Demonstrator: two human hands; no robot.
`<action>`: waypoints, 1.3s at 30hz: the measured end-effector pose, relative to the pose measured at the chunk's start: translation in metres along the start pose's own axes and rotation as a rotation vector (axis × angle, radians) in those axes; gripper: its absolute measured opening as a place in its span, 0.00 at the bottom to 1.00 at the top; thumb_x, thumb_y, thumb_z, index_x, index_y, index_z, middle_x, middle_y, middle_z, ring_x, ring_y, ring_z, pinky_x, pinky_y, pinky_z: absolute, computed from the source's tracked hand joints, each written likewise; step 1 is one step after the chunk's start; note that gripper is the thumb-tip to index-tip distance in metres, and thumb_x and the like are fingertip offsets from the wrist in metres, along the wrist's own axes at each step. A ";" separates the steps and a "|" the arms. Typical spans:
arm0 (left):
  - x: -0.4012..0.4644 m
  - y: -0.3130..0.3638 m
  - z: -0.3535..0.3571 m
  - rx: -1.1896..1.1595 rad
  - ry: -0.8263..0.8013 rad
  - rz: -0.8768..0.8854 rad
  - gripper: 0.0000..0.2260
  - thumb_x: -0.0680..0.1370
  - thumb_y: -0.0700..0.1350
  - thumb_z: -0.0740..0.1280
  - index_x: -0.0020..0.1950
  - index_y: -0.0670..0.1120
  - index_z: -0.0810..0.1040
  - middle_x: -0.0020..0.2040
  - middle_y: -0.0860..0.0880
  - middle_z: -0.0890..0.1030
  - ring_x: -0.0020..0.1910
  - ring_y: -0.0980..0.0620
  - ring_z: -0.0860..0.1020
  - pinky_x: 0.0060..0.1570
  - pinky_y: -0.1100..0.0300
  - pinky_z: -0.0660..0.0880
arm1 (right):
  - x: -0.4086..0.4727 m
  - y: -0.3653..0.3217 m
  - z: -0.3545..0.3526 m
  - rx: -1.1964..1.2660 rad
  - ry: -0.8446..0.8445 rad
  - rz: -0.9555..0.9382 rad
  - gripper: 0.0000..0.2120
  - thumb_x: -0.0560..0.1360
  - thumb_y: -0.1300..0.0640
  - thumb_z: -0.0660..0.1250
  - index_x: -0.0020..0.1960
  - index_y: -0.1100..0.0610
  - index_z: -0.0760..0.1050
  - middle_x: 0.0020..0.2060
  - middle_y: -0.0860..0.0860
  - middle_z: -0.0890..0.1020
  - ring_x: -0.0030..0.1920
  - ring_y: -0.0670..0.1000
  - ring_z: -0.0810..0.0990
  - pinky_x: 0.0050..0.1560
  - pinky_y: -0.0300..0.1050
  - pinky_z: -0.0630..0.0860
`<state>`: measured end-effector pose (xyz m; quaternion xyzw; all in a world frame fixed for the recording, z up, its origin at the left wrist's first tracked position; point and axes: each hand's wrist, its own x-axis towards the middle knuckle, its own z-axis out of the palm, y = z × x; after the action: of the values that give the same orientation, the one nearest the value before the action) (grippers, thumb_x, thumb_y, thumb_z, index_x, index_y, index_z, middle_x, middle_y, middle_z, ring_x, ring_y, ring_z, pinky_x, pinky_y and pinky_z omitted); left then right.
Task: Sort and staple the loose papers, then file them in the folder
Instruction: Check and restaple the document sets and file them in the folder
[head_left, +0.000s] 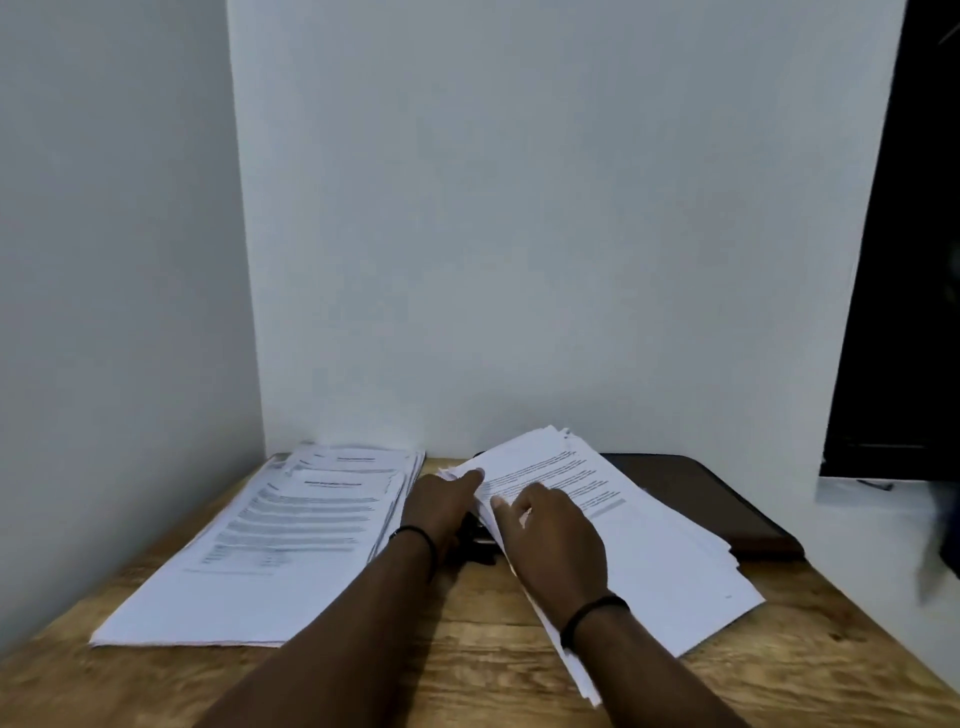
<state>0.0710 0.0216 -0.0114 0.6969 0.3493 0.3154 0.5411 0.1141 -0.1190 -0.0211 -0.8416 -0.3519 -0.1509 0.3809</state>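
Left hand: I see my left hand (447, 501) reaching to the near left edge of the right-hand stack, fingers curled at that edge, seemingly under the top sheets.
Right hand: my right hand (556, 535) lies on the same stack, fingers bent over its left edge, thumb toward the left hand.
Right stack (639, 530): printed sheets, fanned and tilted, partly over the dark folder (727, 504) at the table's back right.
Left stack (280, 545): printed pages lying flat on the wooden table (467, 670), beside the left forearm.
Dark object (478, 540): between the hands, below the sheets; possibly the stapler, too hidden for me to tell.
Wrists: a black band on each.
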 end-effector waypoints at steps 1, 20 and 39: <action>0.003 0.001 0.005 -0.054 0.004 -0.026 0.13 0.76 0.49 0.72 0.37 0.42 0.79 0.37 0.42 0.83 0.38 0.44 0.82 0.44 0.50 0.81 | 0.002 0.006 0.002 -0.010 -0.036 -0.009 0.19 0.76 0.33 0.61 0.45 0.49 0.73 0.45 0.46 0.79 0.48 0.48 0.79 0.42 0.44 0.72; 0.004 -0.007 -0.002 -0.433 -0.197 -0.130 0.04 0.77 0.38 0.62 0.42 0.42 0.73 0.26 0.45 0.76 0.19 0.52 0.68 0.26 0.62 0.60 | 0.020 -0.018 0.012 -0.386 -0.104 -0.325 0.10 0.79 0.52 0.63 0.55 0.56 0.77 0.55 0.54 0.79 0.57 0.57 0.76 0.45 0.47 0.65; 0.015 -0.013 0.001 -0.513 -0.269 -0.078 0.31 0.79 0.70 0.53 0.55 0.46 0.80 0.35 0.45 0.83 0.28 0.51 0.75 0.21 0.66 0.60 | 0.027 0.002 0.016 -0.152 0.008 -0.181 0.13 0.77 0.46 0.65 0.42 0.54 0.77 0.40 0.51 0.82 0.45 0.52 0.80 0.38 0.46 0.66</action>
<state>0.0782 0.0355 -0.0229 0.5589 0.2097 0.2772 0.7529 0.1345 -0.0948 -0.0185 -0.8323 -0.4124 -0.2142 0.3021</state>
